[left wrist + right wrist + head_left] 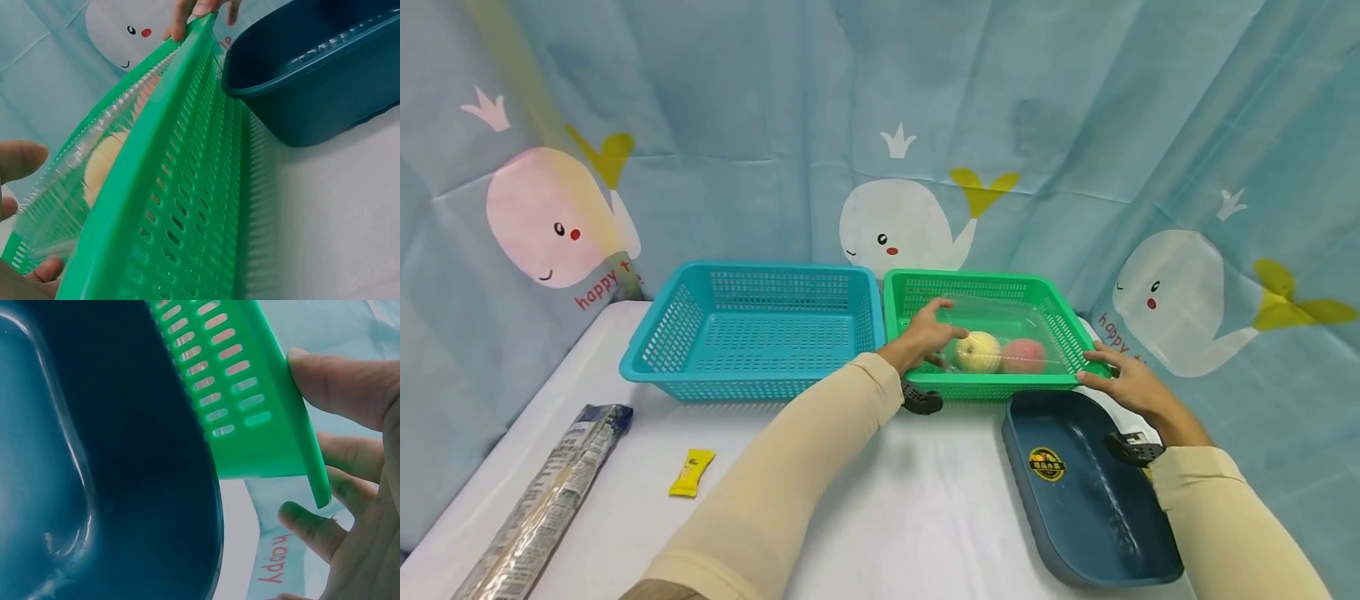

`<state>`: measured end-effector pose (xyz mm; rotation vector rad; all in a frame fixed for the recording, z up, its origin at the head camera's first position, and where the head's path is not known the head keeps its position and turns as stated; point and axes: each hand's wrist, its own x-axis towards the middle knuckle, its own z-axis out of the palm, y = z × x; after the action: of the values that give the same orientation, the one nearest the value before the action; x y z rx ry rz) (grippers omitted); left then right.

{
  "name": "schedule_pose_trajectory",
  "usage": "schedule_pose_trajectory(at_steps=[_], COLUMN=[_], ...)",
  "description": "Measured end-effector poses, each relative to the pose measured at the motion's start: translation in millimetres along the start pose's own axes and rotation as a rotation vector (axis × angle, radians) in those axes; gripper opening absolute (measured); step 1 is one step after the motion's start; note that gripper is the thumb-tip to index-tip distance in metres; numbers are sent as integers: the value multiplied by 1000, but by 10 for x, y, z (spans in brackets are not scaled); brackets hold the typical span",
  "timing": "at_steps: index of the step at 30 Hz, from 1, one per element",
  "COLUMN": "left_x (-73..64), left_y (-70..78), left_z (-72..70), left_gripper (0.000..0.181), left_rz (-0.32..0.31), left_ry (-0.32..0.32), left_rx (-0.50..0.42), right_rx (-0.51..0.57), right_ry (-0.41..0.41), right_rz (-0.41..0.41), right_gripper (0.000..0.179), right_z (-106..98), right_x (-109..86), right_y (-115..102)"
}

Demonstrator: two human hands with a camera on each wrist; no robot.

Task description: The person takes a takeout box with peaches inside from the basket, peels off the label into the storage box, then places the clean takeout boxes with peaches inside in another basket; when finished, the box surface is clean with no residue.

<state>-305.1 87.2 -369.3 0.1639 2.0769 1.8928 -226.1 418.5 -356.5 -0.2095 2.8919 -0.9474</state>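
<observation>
A green basket (1000, 379) stands at the back right of the table. In it a clear plastic box (1000, 312) lies with a pale yellow apple (977, 352) and a pinkish round fruit (1023, 356) showing through it. My left hand (927, 333) reaches into the basket's left end, fingers spread about the near end of the box; in the left wrist view its thumb (47, 270) is right at the plastic. At the right front corner, my right hand (1126, 382) holds the basket's rim, thumb (312, 369) on one side and fingers on the other.
A blue basket (752, 387) stands left of the green one. A dark blue tub (1090, 492) sits in front, below my right wrist. A small yellow packet (692, 472) and a long silvery package (553, 492) lie on the left. A whale-print curtain (737, 125) hangs behind.
</observation>
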Motion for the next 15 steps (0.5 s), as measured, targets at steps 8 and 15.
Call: schedule_pose_trajectory(at_steps=[8, 15], left_x=[-5, -79], left_y=[-4, 101], left_z=[-33, -39], left_gripper=[69, 69], left_rz=[-40, -20], left_ry=[-70, -41], left_rx=[10, 120], right_rx=[11, -25], right_ry=[7, 12], right_rz=[-7, -16], right_gripper=[72, 72], right_z=[41, -17], right_x=[11, 5], right_y=[-3, -11])
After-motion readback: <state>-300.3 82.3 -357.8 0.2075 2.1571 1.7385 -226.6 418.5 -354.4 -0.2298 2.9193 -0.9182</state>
